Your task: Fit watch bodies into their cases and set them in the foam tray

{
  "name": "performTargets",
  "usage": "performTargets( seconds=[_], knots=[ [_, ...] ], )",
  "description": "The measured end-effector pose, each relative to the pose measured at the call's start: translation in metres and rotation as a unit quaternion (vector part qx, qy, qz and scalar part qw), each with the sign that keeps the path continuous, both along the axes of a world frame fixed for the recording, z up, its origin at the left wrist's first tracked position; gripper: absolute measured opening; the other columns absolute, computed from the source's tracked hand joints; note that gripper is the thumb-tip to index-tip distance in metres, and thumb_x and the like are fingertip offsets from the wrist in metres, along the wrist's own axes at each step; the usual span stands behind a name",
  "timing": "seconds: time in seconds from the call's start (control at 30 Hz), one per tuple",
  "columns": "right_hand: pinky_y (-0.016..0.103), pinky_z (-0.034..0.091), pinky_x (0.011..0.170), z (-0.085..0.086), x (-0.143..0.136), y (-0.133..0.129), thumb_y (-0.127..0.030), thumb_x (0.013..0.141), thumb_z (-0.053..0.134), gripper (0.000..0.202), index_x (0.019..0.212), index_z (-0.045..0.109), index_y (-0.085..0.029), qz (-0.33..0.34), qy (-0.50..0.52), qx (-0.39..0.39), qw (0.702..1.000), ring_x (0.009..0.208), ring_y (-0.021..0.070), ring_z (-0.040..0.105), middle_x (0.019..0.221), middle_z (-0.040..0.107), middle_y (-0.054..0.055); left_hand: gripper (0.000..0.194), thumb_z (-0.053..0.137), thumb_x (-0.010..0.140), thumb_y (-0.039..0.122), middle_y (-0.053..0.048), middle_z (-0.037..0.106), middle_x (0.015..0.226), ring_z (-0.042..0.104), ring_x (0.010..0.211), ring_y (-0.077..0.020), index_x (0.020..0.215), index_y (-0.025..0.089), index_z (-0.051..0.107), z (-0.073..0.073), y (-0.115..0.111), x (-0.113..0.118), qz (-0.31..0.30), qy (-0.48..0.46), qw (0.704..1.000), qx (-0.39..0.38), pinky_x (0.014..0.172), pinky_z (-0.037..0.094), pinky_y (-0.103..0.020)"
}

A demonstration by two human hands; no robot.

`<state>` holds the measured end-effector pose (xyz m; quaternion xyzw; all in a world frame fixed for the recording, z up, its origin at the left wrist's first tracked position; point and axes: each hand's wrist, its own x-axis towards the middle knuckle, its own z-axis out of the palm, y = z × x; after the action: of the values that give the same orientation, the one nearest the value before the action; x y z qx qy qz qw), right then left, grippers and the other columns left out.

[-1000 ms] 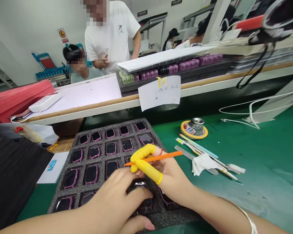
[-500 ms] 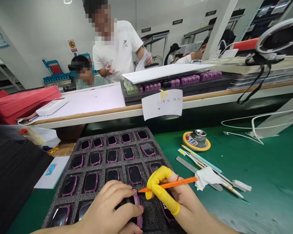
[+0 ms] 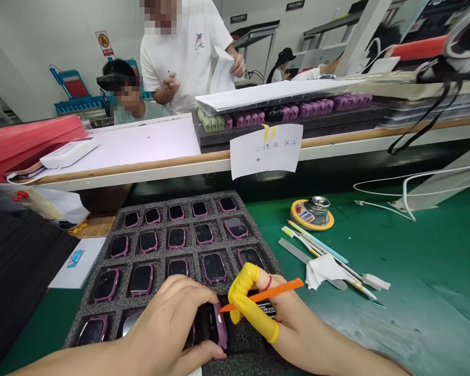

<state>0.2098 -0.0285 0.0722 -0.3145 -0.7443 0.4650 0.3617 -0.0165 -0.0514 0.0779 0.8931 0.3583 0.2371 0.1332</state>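
Note:
My left hand (image 3: 164,324) grips a purple-framed smartwatch (image 3: 221,329) by its edges, tilted over the lower part of a dark foam tray (image 3: 162,261). Between the thumb and index finger of my right hand (image 3: 293,324), both in yellow finger cots, is a slim orange pointed stick (image 3: 284,289). Its tip is at the purple side of the held watch; whether it touches cannot be made out. More purple watches, dark screens up, sit in the tray's pockets. Under my right hand, a black piece with white print (image 3: 267,308) shows in part.
On the green mat to the right lie a silver-capped dispenser with a yellow rim (image 3: 312,213), a metal strip (image 3: 293,249), a toothbrush, sticks and a crumpled white wipe (image 3: 324,270). A raised shelf (image 3: 160,175) with a paper note (image 3: 266,151) spans behind. Two people are beyond it.
The view has shifted slightly. The watch in my left hand is turned so more of its purple side shows, and the orange stick's tip has come to that side.

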Motion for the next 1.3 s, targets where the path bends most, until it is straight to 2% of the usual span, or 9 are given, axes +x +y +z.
performTargets(
  seconds=[0.2,0.37,0.6,0.87,1.03,1.17,1.23,1.3],
  knots=[
    [0.027,0.05,0.067,0.001,-0.001,0.0,-0.027,0.099,0.047,0.016,0.083,0.049,-0.025,-0.009,-0.019,0.005,1.0,0.068,0.0149,0.059,0.076,0.062,-0.001,0.049,0.076,0.084,0.031,-0.006,0.069,0.107,0.066,0.095,-0.0224,0.121,0.023,0.045,0.0,-0.001,0.0,-0.011,0.011,1.0,-0.016,0.084,0.057,-0.037],
    [0.026,0.05,0.067,-0.002,0.0,0.0,-0.022,0.098,0.044,0.014,0.085,0.045,-0.025,0.015,-0.012,0.012,1.0,0.071,0.0142,0.061,0.08,0.063,0.0,0.049,0.076,0.085,0.031,-0.006,0.067,0.11,0.063,0.099,-0.0229,0.121,0.023,0.044,-0.004,0.0,-0.002,-0.01,0.019,0.999,-0.028,0.088,0.055,-0.039],
    [0.026,0.047,0.065,-0.006,0.001,0.0,-0.017,0.097,0.041,0.016,0.083,0.046,-0.023,0.017,-0.022,0.036,0.999,0.068,0.0136,0.055,0.079,0.057,0.0,0.048,0.074,0.086,0.038,-0.005,0.065,0.109,0.061,0.1,-0.0227,0.121,0.024,0.044,-0.006,0.0,-0.001,-0.007,0.032,0.999,-0.042,0.09,0.053,-0.04],
    [0.026,0.046,0.068,-0.008,0.002,0.001,-0.02,0.1,0.042,0.02,0.083,0.051,-0.021,0.008,-0.004,0.053,0.999,0.071,0.0136,0.056,0.08,0.057,0.0,0.047,0.073,0.087,0.041,-0.004,0.066,0.109,0.062,0.101,-0.0233,0.121,0.025,0.043,-0.005,0.0,-0.002,-0.007,0.042,0.999,-0.023,0.09,0.053,-0.04],
    [0.025,0.047,0.062,-0.008,0.001,0.002,-0.018,0.097,0.043,0.017,0.083,0.049,-0.022,0.008,0.0,0.056,0.998,0.066,0.0133,0.055,0.078,0.057,0.0,0.046,0.074,0.086,0.041,-0.003,0.066,0.108,0.061,0.101,-0.0229,0.117,0.027,0.043,-0.005,-0.001,-0.001,0.0,0.041,0.998,-0.038,0.089,0.053,-0.039],
    [0.025,0.044,0.058,-0.009,0.002,0.001,-0.014,0.091,0.045,0.019,0.075,0.043,-0.024,-0.001,-0.012,0.098,0.995,0.062,0.0134,0.05,0.073,0.054,-0.001,0.046,0.075,0.085,0.04,-0.003,0.065,0.107,0.061,0.1,-0.023,0.116,0.027,0.043,-0.006,0.0,-0.001,0.003,0.044,0.998,-0.052,0.089,0.054,-0.041],
    [0.025,0.045,0.058,-0.012,0.003,0.001,-0.013,0.091,0.048,0.02,0.074,0.044,-0.023,-0.008,0.01,0.102,0.995,0.062,0.013,0.051,0.072,0.054,-0.002,0.045,0.076,0.085,0.038,-0.003,0.064,0.107,0.06,0.101,-0.0234,0.115,0.027,0.044,-0.003,0.0,0.0,0.011,0.053,0.996,-0.064,0.09,0.054,-0.044],
    [0.024,0.047,0.058,-0.015,0.003,0.001,-0.017,0.095,0.049,0.018,0.077,0.049,-0.023,-0.043,0.105,0.067,0.991,0.061,0.0125,0.055,0.071,0.056,-0.002,0.044,0.077,0.083,0.038,-0.004,0.063,0.109,0.059,0.105,-0.0251,0.112,0.026,0.046,0.004,0.001,0.003,0.017,0.068,0.994,-0.081,0.092,0.054,-0.046]
  ],
)
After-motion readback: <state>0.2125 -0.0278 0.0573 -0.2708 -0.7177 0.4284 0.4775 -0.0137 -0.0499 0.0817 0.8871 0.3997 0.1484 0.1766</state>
